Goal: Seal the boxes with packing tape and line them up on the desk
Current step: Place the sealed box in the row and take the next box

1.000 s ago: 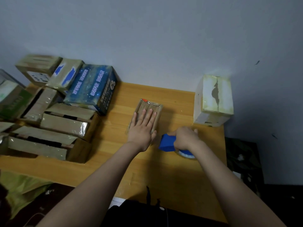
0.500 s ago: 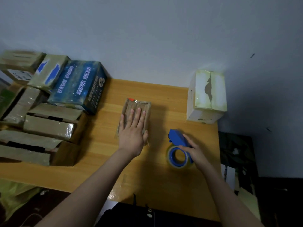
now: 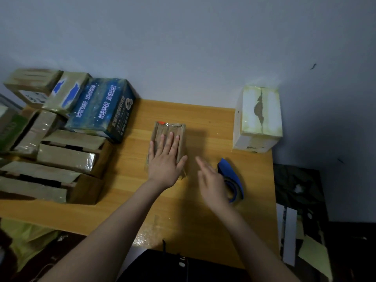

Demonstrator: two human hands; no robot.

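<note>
A small flat brown box wrapped in shiny tape lies in the middle of the wooden desk. My left hand rests flat on it, fingers straight and spread. My right hand hovers just right of the box with its fingers extended, blurred by motion and holding nothing. The blue tape dispenser lies on the desk directly right of that hand, partly hidden behind it. A white taped box stands at the desk's back right corner.
Several cardboard boxes and a dark blue printed box are stacked at the desk's left side. The wall runs along the back. A dark cluttered surface lies beyond the right edge, and a black object sits at the front edge.
My right hand has let go of the tape dispenser and moved left toward the small box. The dispenser stays on the desk. My left hand keeps pressing the box.
</note>
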